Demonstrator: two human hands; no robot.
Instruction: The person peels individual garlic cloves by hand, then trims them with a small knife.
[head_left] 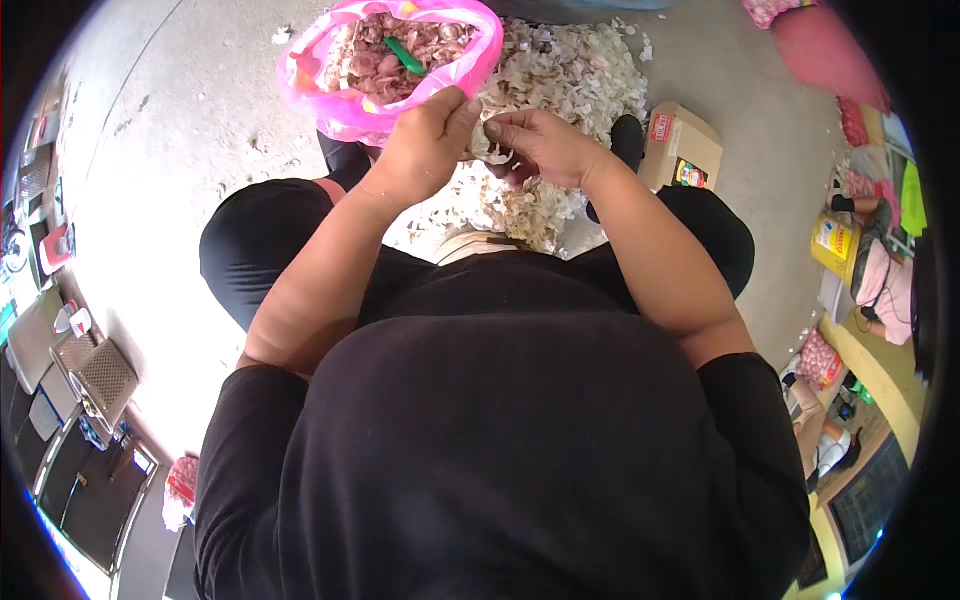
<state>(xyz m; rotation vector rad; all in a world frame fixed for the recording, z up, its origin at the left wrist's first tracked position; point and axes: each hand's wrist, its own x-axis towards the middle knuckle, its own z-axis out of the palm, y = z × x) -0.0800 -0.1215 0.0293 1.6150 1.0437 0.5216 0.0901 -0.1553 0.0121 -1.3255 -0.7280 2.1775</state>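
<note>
A whitish piece of garlic (487, 150) with loose papery skin is pinched between my hands, above the floor between my knees. My left hand (425, 140) closes on it from the left, fingers partly hidden. From the right, my right hand (550, 147) has thumb and fingertips at its skin. Just beyond my left hand stands an open pink plastic bag (300, 97), filled with purplish garlic (365, 65). On the garlic in the bag lies a small green object (405, 56), perhaps a knife handle. Pale garlic skins (580, 80) are heaped beneath and beyond my hands.
To the right of the skins sits a cardboard box (690, 145) with labels. A reddish-pink sack (830, 55) is at upper right. Farther right are a yellow bucket (836, 243) and other people (885, 290). A perforated chair (104, 380) stands at left.
</note>
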